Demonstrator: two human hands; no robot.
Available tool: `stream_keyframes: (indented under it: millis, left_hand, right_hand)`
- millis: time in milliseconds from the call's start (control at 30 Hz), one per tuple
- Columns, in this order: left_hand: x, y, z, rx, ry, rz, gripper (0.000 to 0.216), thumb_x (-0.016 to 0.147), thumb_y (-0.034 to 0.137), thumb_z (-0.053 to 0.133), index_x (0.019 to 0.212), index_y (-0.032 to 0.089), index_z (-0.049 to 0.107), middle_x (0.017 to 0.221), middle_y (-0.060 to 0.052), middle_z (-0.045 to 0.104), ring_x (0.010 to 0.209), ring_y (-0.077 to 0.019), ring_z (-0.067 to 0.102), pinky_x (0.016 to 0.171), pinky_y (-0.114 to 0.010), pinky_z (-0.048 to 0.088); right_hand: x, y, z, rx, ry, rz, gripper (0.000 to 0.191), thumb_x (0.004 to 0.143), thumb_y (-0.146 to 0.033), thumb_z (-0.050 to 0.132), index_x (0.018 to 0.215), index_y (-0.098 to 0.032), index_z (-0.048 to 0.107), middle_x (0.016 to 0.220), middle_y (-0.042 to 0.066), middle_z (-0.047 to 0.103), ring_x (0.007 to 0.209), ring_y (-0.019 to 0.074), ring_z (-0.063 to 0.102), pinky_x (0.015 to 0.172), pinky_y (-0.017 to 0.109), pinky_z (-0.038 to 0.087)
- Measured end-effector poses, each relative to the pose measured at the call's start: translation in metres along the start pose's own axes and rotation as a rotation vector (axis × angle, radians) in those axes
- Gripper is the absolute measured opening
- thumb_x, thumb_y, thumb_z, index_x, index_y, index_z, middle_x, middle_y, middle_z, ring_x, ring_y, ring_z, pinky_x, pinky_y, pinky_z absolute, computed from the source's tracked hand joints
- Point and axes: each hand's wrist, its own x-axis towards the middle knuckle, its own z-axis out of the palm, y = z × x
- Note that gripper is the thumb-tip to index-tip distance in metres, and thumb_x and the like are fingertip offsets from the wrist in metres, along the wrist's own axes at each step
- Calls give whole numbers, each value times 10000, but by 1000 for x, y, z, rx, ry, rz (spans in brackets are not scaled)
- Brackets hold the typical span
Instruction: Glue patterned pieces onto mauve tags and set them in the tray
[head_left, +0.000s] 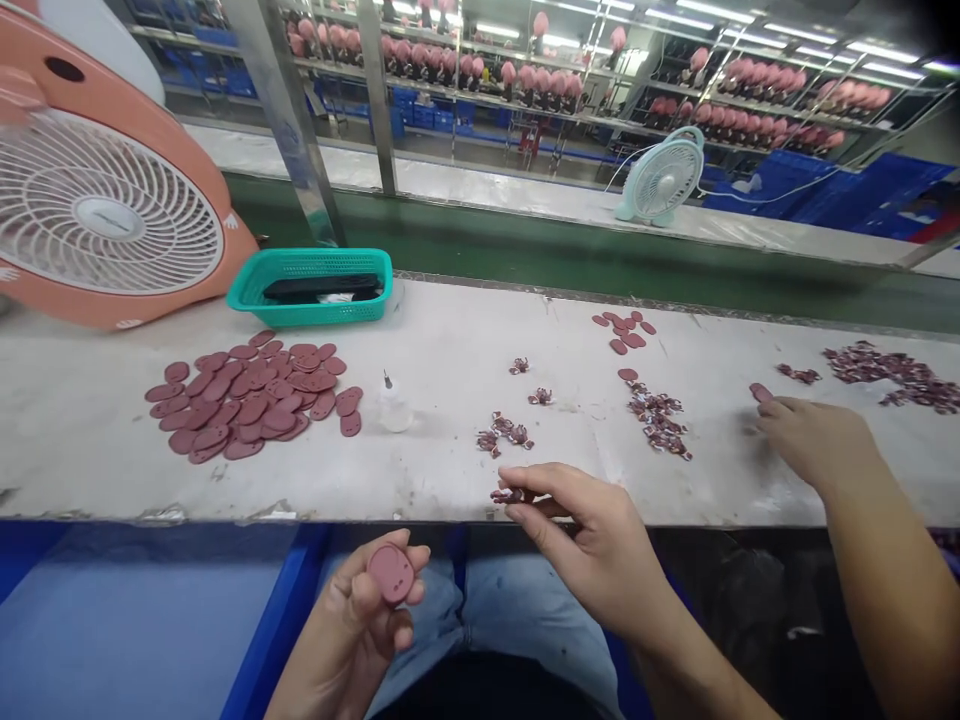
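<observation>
Left fingers [365, 594] curl closed round the rim of a matte, flat maroon disc [391, 573] with small dark marks. Right fingers [544, 478], nearly together, pinch a small knobbly piece [512, 496], dark brown. Just beyond them, similar irregular pieces [506, 433] on the smudged white surface [450, 345]. Ahead of left fingers: translucent needle-tipped bottle [395, 412]; farther left, heaped oval discs [251, 408].

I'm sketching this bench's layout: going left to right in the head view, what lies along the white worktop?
Large pile of reddish oval pieces → translucent bottle with dark tip → scattered small brown parts → denser brown clump → broad brown heap.
</observation>
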Motion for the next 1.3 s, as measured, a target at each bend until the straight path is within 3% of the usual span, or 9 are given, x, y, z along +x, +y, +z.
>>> stream_keyframes:
  millis: [133, 200, 433, 500, 700, 1067, 1300]
  left_hand:
    - [0, 0, -1, 3, -19, 2, 500, 405, 467, 966, 808, 220, 802, 791, -52, 779, 583, -130, 662, 417, -149, 478]
    - [0, 0, 0, 5, -32, -13, 493, 402, 463, 966, 801, 223, 804, 801, -48, 779, 582, -127, 668, 417, -142, 474]
    - [-3, 4, 0, 40, -124, -109, 478, 425, 498, 951, 774, 206, 808, 706, -43, 741, 595, -139, 670, 436, -148, 472]
    - [-1, 3, -2, 59, -177, -126, 478, 440, 516, 943, 768, 195, 809, 668, -41, 719, 581, -137, 654, 441, -156, 471]
    - [6, 0, -13, 69, -335, -163, 435, 524, 521, 915, 737, 159, 800, 631, -33, 668, 578, -124, 615, 451, -152, 457]
    - [9, -2, -23, 68, -417, -145, 393, 622, 532, 866, 726, 161, 788, 656, -33, 671, 589, -112, 602, 467, -146, 457]
    - [8, -2, -22, 83, -396, -154, 407, 621, 546, 860, 710, 157, 781, 629, -32, 647, 569, -108, 578, 453, -145, 441]
  right_hand:
    - [0, -8, 6, -153, 69, -217, 239, 894, -74, 650, 1109, -176, 667, 984, 35, 743, 911, 123, 702, 829, 210, 573]
    - [2, -9, 11, -98, 69, -228, 236, 881, -70, 667, 1089, -179, 686, 975, 41, 733, 908, 128, 697, 826, 217, 571]
    - [1, -11, 27, 644, -96, 244, 207, 842, -181, 750, 998, -316, 750, 916, -11, 728, 806, 135, 736, 710, 230, 619]
    - [-1, -15, 30, 609, -123, 242, 210, 840, -169, 749, 999, -307, 754, 927, -2, 744, 813, 134, 738, 716, 220, 616]
    - [0, -26, 32, 262, -150, 28, 180, 834, -151, 751, 993, -237, 742, 806, -2, 733, 701, 113, 690, 662, 207, 577]
    - [4, -26, 35, 165, -267, -36, 176, 872, -172, 724, 1016, -272, 718, 854, -25, 751, 744, 108, 703, 682, 207, 552]
    - [4, -31, 33, 139, -290, -100, 179, 879, -144, 705, 1021, -253, 706, 840, -16, 753, 728, 121, 697, 681, 230, 557]
